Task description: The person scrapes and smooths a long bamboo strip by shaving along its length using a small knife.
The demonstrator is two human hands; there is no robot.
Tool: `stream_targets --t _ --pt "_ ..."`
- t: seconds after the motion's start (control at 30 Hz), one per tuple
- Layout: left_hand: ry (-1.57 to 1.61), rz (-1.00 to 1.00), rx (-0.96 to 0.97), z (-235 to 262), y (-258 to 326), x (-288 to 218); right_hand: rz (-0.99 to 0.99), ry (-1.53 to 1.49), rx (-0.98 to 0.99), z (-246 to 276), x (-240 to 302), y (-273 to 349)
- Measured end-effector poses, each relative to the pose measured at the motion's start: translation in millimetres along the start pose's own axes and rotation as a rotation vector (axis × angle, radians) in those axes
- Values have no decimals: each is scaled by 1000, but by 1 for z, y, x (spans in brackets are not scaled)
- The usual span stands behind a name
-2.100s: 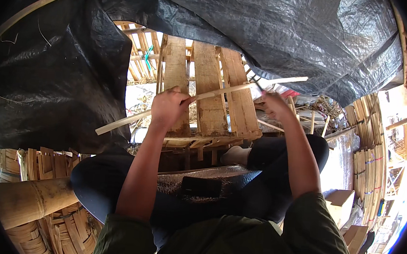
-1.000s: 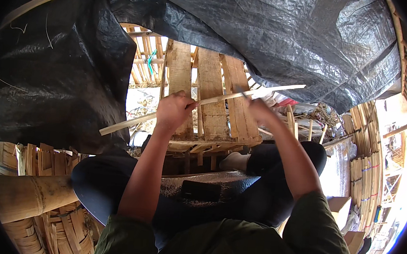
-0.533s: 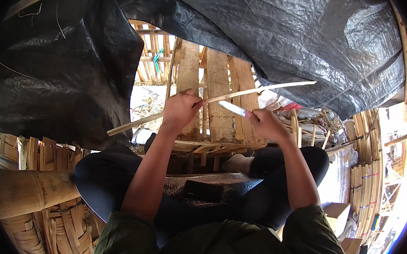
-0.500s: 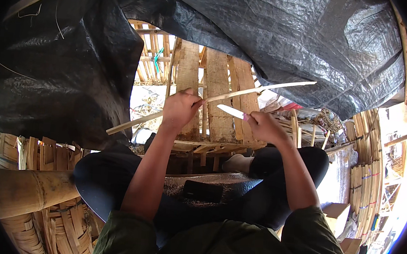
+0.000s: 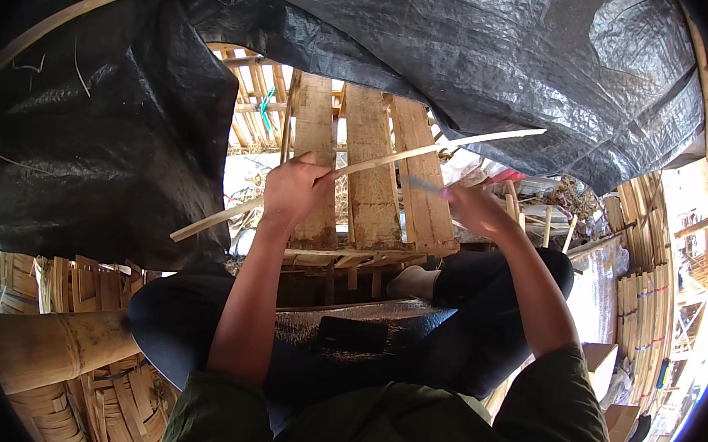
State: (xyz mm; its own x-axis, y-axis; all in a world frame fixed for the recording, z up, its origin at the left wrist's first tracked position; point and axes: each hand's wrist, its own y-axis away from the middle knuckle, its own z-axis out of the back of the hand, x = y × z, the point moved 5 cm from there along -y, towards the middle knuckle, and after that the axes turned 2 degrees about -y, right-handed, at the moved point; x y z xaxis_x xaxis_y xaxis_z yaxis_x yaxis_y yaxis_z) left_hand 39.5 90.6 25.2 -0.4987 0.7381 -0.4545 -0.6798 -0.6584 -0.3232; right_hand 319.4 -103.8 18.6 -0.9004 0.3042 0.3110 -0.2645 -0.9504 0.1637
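Note:
A long, pale strip of bamboo [image 5: 413, 152] slants across in front of me, its far end up to the right. My left hand [image 5: 292, 190] is closed around it nearer its lower left end. In my right hand [image 5: 481, 212] is a knife [image 5: 425, 184] with a pinkish handle, its blade blurred and pointing left. The blade lies just below the strip; a small gap seems to part them. Beneath both hands stands a wooden slat bench [image 5: 368, 197] of several rough planks.
Black plastic sheeting [image 5: 500, 58] hangs over the far side and the left. A thick bamboo pole [image 5: 61, 348] lies at my left knee. A dark flat object [image 5: 352, 335] rests on a silvery mat between my legs. Bundled bamboo strips [image 5: 641, 318] stand at the right.
My left hand and the bamboo strip have shifted slightly left. The right hand with the knife has moved a little right and up, and its blade is now blurred.

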Motion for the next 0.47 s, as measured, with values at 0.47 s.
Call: stream_targets --t 0.47 --pt "-45 76 34 -8 -2 -1 19 -104 143 1 -39 -7"
